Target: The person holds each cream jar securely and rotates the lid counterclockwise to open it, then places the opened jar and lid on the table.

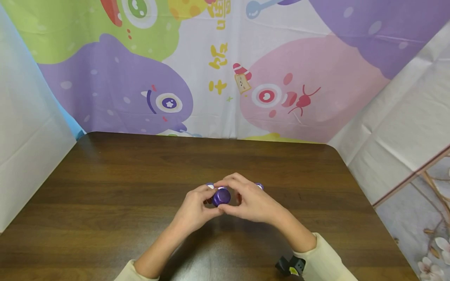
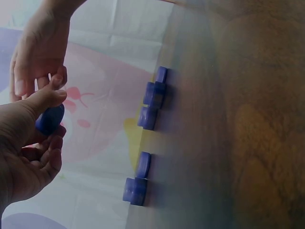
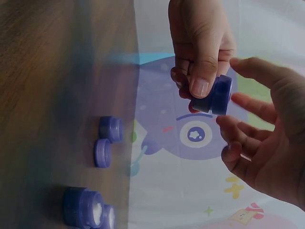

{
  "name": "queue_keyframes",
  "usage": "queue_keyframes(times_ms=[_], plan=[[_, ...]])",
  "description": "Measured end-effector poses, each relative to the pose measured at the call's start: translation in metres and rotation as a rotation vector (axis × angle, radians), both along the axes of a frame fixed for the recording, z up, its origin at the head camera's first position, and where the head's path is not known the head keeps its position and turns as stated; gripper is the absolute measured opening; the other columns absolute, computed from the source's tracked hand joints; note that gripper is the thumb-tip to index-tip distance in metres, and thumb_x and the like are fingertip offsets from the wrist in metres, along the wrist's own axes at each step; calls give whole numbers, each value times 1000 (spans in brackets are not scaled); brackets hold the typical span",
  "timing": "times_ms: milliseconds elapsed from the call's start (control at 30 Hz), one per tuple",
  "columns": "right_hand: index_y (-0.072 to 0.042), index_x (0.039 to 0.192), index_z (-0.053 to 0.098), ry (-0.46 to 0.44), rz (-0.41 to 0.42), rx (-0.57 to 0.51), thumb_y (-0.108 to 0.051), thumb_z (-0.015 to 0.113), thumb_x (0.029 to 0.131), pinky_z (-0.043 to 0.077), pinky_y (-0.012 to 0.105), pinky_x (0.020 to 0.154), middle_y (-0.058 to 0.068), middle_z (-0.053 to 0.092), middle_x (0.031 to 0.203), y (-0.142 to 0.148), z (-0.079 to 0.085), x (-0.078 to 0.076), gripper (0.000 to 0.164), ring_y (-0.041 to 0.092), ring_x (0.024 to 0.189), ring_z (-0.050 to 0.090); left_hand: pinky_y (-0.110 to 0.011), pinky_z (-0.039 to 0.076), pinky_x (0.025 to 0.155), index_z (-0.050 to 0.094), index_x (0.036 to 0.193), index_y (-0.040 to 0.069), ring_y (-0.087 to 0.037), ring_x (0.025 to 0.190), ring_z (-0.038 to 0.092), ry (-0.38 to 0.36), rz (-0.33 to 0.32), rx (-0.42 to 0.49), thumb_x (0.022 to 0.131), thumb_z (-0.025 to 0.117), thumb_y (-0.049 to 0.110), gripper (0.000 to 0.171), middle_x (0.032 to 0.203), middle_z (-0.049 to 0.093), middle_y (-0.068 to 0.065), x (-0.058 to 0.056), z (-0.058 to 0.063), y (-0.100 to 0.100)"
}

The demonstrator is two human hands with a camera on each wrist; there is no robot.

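Observation:
A small purple jar (image 1: pixel 222 197) is held up over the table between both hands. My left hand (image 1: pixel 194 207) grips its body, thumb on the near side; in the right wrist view that thumb (image 3: pixel 200 87) presses the jar's side. My right hand (image 1: pixel 256 201) curves around the jar's wider end (image 3: pixel 222 95). Its thumb and fingers are spread, with a gap visible between thumb and jar in the right wrist view. Behind the hands stand more purple jars (image 1: pixel 259 186), mostly hidden in the head view.
Several purple jars (image 3: pixel 80 207) and round lid-like pieces (image 3: pixel 102 153) stand in a row on the brown table (image 1: pixel 105 203). White shows inside some. A patterned cloth (image 1: pixel 211 113) hangs behind the table. A black device (image 1: pixel 291 266) is at the right sleeve.

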State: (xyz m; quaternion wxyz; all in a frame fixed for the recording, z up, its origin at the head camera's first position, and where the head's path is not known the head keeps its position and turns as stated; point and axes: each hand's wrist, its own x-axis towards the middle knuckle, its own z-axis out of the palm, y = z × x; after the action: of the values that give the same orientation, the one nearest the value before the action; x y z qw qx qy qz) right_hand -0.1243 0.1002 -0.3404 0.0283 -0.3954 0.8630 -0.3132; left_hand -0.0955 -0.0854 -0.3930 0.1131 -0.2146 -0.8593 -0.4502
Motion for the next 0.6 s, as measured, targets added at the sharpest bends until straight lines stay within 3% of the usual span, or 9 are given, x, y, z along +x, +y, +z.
queue_keyframes(times_ms=[167, 300, 433, 600], plan=[[-15, 114, 63, 40, -24, -1, -25, 72, 81, 42, 16, 53, -3, 59, 100, 1, -1, -1, 36, 3, 61, 45, -22, 52, 66, 70, 105, 2, -11, 75, 55, -16, 5, 0, 72, 77, 10, 34, 86, 61, 0, 0, 1, 0], [-16, 118, 61, 9, 16, 7, -22, 71, 81, 43, 17, 54, -1, 58, 107, 0, -1, -2, 38, 8, 62, 49, -17, 50, 66, 71, 102, 3, -8, 75, 54, -17, 6, -5, 73, 77, 12, 31, 85, 61, 2, 0, 1, 0], [-16, 121, 59, 14, -10, 2, -26, 74, 80, 43, 17, 54, -1, 57, 107, 1, 0, -2, 44, 11, 62, 50, -17, 51, 67, 71, 103, 2, -9, 77, 56, -1, 9, -7, 72, 78, 11, 33, 89, 64, -1, -1, 1, 0], [-16, 113, 63, 39, -10, 5, -22, 73, 80, 42, 16, 53, -3, 58, 101, 1, 0, -3, 35, 9, 61, 48, -17, 49, 65, 71, 102, 2, -14, 74, 56, -6, 11, 4, 72, 77, 10, 31, 84, 61, 0, -2, 1, 0]])
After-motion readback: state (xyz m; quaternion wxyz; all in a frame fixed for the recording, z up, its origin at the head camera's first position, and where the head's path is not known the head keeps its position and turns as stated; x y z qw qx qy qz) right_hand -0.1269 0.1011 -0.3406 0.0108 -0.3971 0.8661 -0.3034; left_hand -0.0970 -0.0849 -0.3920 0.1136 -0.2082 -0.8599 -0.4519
